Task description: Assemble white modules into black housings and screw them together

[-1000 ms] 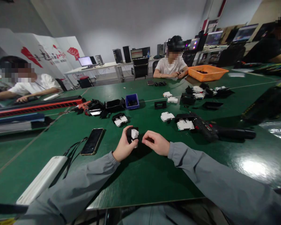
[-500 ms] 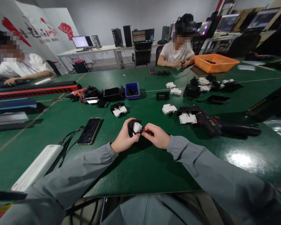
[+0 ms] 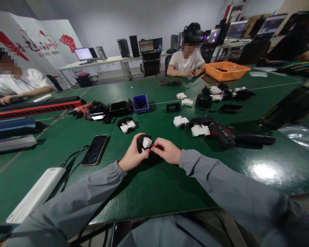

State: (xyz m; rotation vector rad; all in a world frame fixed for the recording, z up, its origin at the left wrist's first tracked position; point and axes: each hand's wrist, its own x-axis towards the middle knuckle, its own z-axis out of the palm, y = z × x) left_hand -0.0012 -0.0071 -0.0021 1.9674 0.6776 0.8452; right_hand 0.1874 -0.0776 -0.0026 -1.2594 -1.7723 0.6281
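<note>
My left hand (image 3: 132,155) is closed around a black housing with a white block (image 3: 146,142) in it, held just above the green table. At the right side of that piece, my right hand (image 3: 167,150) pinches with thumb and forefinger; whatever lies between the fingertips is too small to make out. Beyond my hands sits a black-and-white part (image 3: 127,125) on the left. A loose white block (image 3: 180,121) and another white block in a black housing (image 3: 200,129) lie to the right, close to a black cordless screwdriver (image 3: 226,135).
A phone (image 3: 95,150) and a white power bank (image 3: 36,195) with a strap lie to my left. Further back stand a blue bin (image 3: 141,109), an orange crate (image 3: 228,76) and a heap of black-and-white parts (image 3: 216,94). A person (image 3: 186,61) sits across the table.
The view has shifted slightly, so the scene sits further left. My right fingertips have come up against the held piece, where a small gap showed before. My left hand keeps its grip.
</note>
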